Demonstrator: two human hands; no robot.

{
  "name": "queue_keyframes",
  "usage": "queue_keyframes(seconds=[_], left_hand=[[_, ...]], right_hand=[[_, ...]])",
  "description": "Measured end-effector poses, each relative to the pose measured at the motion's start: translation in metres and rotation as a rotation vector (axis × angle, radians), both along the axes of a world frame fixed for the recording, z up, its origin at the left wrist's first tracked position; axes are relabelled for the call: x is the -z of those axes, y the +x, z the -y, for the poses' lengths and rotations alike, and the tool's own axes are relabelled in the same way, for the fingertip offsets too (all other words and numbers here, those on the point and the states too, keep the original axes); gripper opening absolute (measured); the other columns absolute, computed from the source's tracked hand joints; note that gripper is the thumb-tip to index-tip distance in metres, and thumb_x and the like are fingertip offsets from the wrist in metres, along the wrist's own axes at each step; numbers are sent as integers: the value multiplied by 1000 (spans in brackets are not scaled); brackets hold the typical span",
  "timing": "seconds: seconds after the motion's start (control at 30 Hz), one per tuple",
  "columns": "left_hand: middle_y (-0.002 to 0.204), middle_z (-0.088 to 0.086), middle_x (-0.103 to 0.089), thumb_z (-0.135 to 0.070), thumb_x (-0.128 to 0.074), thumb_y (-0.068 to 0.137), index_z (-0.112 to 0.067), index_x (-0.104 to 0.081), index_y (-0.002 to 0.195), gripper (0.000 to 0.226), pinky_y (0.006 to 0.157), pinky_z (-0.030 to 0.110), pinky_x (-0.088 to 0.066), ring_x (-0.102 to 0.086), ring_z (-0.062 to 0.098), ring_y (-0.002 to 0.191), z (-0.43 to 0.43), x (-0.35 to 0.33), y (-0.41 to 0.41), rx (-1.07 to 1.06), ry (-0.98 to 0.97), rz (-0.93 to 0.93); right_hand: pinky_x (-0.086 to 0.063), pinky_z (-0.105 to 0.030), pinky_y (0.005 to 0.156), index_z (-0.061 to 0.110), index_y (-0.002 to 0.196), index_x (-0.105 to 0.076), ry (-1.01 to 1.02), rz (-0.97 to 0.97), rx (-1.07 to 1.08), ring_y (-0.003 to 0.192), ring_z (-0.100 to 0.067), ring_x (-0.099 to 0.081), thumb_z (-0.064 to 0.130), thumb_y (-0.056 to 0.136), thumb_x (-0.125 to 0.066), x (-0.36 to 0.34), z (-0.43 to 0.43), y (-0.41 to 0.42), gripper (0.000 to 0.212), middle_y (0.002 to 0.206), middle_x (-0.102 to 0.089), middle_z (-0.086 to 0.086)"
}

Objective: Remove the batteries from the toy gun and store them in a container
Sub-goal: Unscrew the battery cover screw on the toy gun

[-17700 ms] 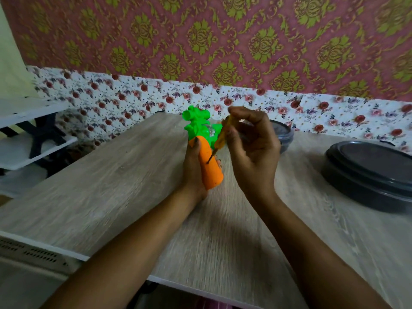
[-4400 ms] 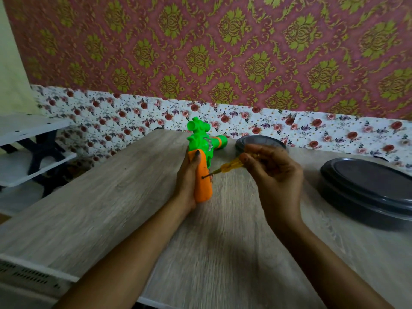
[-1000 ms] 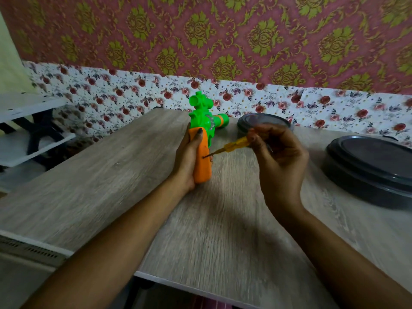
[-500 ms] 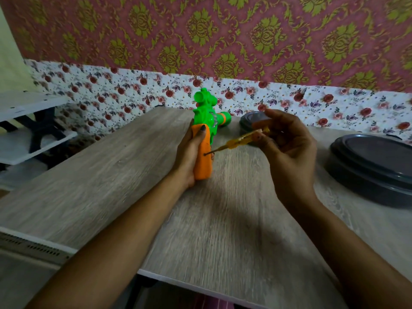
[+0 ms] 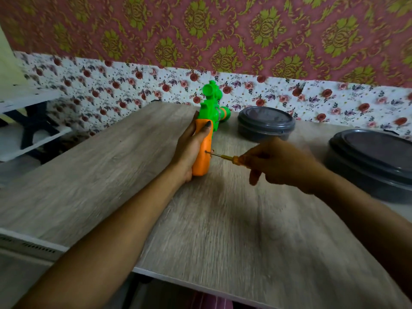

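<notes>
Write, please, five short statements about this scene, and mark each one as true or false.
1. The left hand holds the toy gun by its orange grip. True.
2. The right hand holds nothing. False: it holds a screwdriver.
3. The screwdriver's tip is at the gun's green top. False: it is at the orange grip.
4. A small dark container and a large dark container stand on the table. True.
5. Batteries lie on the table. False: none are in view.
</notes>
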State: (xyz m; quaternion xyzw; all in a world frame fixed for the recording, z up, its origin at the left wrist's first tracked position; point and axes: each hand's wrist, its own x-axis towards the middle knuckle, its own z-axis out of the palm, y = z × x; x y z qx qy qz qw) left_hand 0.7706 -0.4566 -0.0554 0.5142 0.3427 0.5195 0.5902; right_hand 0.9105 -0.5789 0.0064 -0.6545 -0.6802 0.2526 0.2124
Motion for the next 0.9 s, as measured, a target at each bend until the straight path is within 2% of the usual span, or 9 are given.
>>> queue_keyframes(seconds=[0.17,0.27,0.33,0.4,0.47,0.53,0.67,0.8,0.9], left_hand=[[102,4,-60,-27,-52,94,-29,-51,126,31,50,18,-49,-56,12,75,2,2,2,-18,61,-48],[105,3,-60,-26,-52,94,-29,-50,127,33,50,18,-49,-56,11,76,5,1,4,-9,75,-57],[102,1,-61,-25,-51,95,-31,-52,121,27,52,18,-49,-57,11,77,5,-1,4,-17,64,-31],[100,-1,-61,-27,-51,95,-34,-52,112,19,57,21,-49,-58,12,78,5,-4,3,-20,42,-20],[102,-1,-61,-28,-52,94,-35,-52,109,16,62,25,-50,-59,14,80,5,-6,2,-19,33,-28],[103,-2,-62,-29,-53,94,-36,-52,113,21,65,28,-49,-59,16,87,6,-4,3,-11,44,-35],[117,-4,-65,-37,-62,79,-29,-56,127,48,95,42,-49,-60,18,111,14,0,8,19,109,-78],[124,3,-63,-28,-60,88,-18,-52,134,47,104,43,-43,-59,20,114,16,0,9,-41,91,-57],[115,6,-62,-23,-55,93,-22,-53,130,37,82,33,-50,-58,20,101,15,-3,8,-55,40,-24]], right_hand=[[-26,-13,36,11,101,-68,-147,-96,36,42,-4,-34,29,90,-52,-10,-12,7,26,58,-51,1],[-29,-10,35,12,102,-69,-77,15,4,34,-2,-37,28,89,-53,-12,-16,8,26,59,-54,1],[-38,-7,46,15,102,-69,118,185,-44,45,3,-48,27,90,-54,-9,-18,8,23,72,-65,0],[-51,-21,65,19,105,-70,354,363,-101,68,-4,-60,28,91,-54,-2,-15,7,23,92,-71,-1],[-53,-35,58,21,100,-71,661,587,-142,68,-21,-64,26,91,-55,7,-9,8,19,83,-70,-4],[-46,-29,43,13,98,-71,926,781,-210,56,-23,-59,21,87,-58,15,-5,13,18,70,-63,-6],[-37,-31,50,14,93,-71,1262,998,-275,68,-23,-47,13,90,-54,17,-4,12,18,76,-61,-8],[-45,-31,45,12,97,-68,1003,966,-197,70,-30,-60,15,88,-43,8,0,0,27,88,-63,-13],[-55,-41,70,17,120,-56,562,880,-112,92,-28,-63,31,95,-43,4,9,0,31,112,-62,-8]])
